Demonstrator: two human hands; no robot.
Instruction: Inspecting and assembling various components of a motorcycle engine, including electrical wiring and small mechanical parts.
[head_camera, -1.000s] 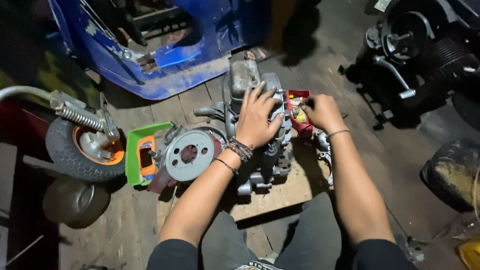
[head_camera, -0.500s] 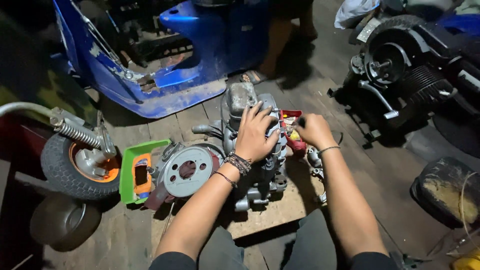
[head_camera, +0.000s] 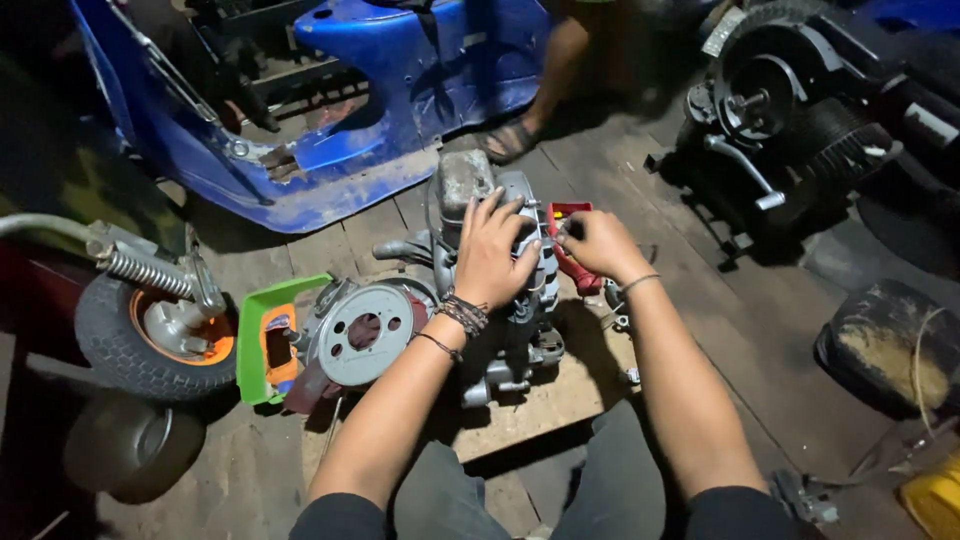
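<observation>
On a wooden board (head_camera: 560, 400) sits the grey engine block (head_camera: 480, 330); left hand (head_camera: 492, 255) is laid flat on top of it, fingers spread open. Just beside its right side, a red-handled tool (head_camera: 572, 250) is gripped by the right hand (head_camera: 598, 243), closed. A round metal disc (head_camera: 362, 333), green tray (head_camera: 262, 335), small wheel (head_camera: 155, 335) and blue scooter body (head_camera: 330, 110) are seen nearby.

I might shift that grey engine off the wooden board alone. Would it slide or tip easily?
The engine is probably heavy: it looks like solid cast metal. It likely drags rather than slides on the rough board. Its lumpy underside might rock.
</observation>
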